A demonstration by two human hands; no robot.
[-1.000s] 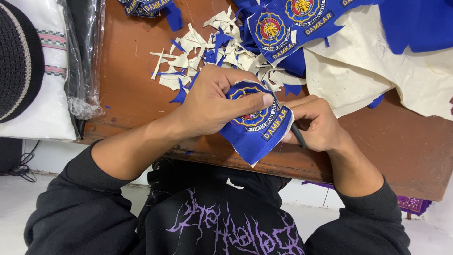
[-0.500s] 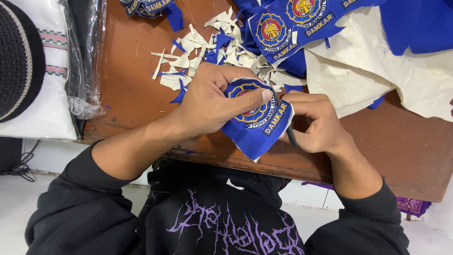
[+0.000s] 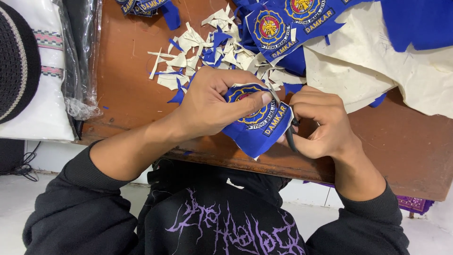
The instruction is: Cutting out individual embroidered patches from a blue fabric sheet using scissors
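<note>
My left hand (image 3: 214,101) grips a blue embroidered patch (image 3: 257,126) with a round yellow and red emblem, thumb pressed across its face. My right hand (image 3: 321,123) is closed around the black handles of a pair of scissors (image 3: 290,137), which meet the patch's right edge; the blades are mostly hidden. Both hands hover over the near edge of a brown wooden table (image 3: 127,89). A white backing strip shows along the patch's upper edge.
A heap of white and blue offcuts (image 3: 212,47) lies just beyond my hands. More blue patches (image 3: 283,26) and a cream cloth (image 3: 368,66) lie at the back right. A plastic-wrapped bundle (image 3: 80,61) and a dark woven cap (image 3: 16,61) are at the left.
The patch has turned slightly in my left hand, and my right hand with the scissors has worked up along its right edge.
</note>
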